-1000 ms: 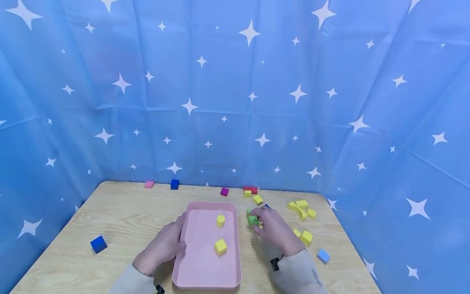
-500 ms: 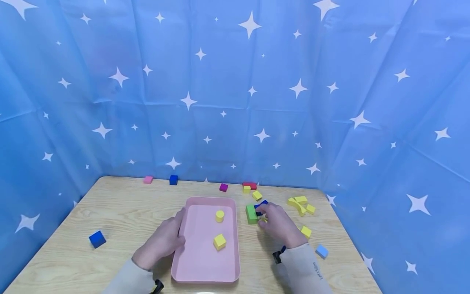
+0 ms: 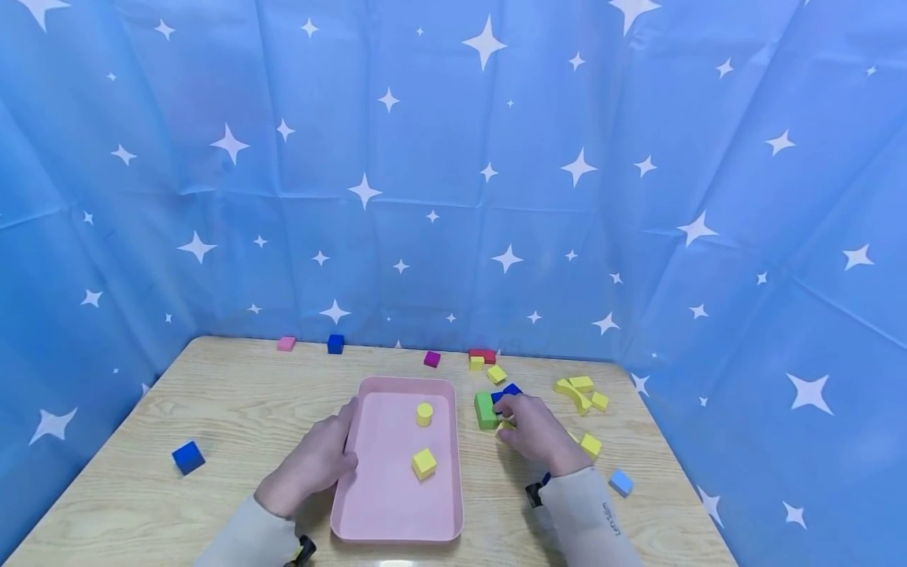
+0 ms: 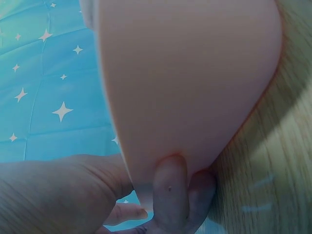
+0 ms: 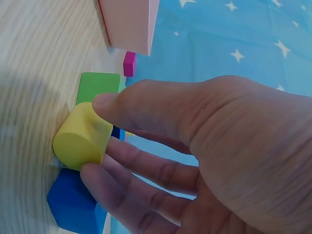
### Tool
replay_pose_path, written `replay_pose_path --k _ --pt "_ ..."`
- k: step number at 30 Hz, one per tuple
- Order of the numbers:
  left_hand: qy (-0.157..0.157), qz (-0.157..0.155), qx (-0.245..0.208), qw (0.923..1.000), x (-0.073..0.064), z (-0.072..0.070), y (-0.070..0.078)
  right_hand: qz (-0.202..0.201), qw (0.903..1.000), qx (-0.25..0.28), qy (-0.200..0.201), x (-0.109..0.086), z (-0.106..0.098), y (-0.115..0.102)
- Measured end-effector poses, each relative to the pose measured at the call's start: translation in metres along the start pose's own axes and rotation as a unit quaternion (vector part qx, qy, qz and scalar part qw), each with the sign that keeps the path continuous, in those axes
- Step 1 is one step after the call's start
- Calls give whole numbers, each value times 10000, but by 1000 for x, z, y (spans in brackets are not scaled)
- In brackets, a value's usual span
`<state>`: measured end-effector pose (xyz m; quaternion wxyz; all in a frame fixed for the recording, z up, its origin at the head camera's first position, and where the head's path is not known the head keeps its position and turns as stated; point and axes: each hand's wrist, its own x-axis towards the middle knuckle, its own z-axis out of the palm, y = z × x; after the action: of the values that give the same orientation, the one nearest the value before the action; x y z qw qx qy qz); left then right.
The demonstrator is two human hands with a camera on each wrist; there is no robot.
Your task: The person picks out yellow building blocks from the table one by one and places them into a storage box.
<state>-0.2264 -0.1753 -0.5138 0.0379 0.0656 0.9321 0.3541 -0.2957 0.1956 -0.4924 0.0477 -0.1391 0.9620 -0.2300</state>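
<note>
A pink tray (image 3: 397, 504) lies on the table with a yellow cylinder (image 3: 423, 414) and a yellow cube (image 3: 424, 465) inside it. My left hand (image 3: 316, 457) holds the tray's left wall; in the left wrist view fingertips (image 4: 171, 187) press on the pink wall. To the right of the tray, my right hand (image 3: 536, 433) has its thumb and fingers around another yellow cylinder (image 5: 80, 141), pinching it close over the table. A green block (image 3: 485, 411) and a blue block (image 5: 75, 200) stand close on either side of that cylinder.
Yellow blocks, including an arch (image 3: 572, 396), lie at the right, near a light blue block (image 3: 621, 483). Along the back edge are a pink block (image 3: 286, 344), a blue cube (image 3: 335, 344), a purple block (image 3: 432, 359) and a red block (image 3: 483, 356). Another blue cube (image 3: 188, 457) lies left.
My right hand has shifted slightly right, off the green block, and closed on the yellow cylinder beside it. Dark blue blocks have come into view there. My left hand stays at the tray.
</note>
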Motion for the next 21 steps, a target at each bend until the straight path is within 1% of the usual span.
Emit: replay_pose_path --k 6,11,15,16,17,19,21 --pt "-6 -18 -30 10000 0 0 1 -5 9997 197 -113 -1 3 0" --pt "-1 -38 -43 10000 0 0 1 -143 9992 281 -255 -2 2 -1" --pt "5 -43 -40 10000 1 0 1 -359 9983 310 -350 2 5 7" --pt "-4 -48 -46 10000 1 0 1 -602 9972 309 -327 6 11 18" --pt "-12 -59 -56 10000 1 0 1 -660 9969 296 -322 7 11 20" --pt "-29 -83 -90 9999 1 0 1 -740 9963 288 -314 8 13 23" --pt "-45 -97 -125 9999 0 -1 1 -688 9966 302 -348 7 12 22"
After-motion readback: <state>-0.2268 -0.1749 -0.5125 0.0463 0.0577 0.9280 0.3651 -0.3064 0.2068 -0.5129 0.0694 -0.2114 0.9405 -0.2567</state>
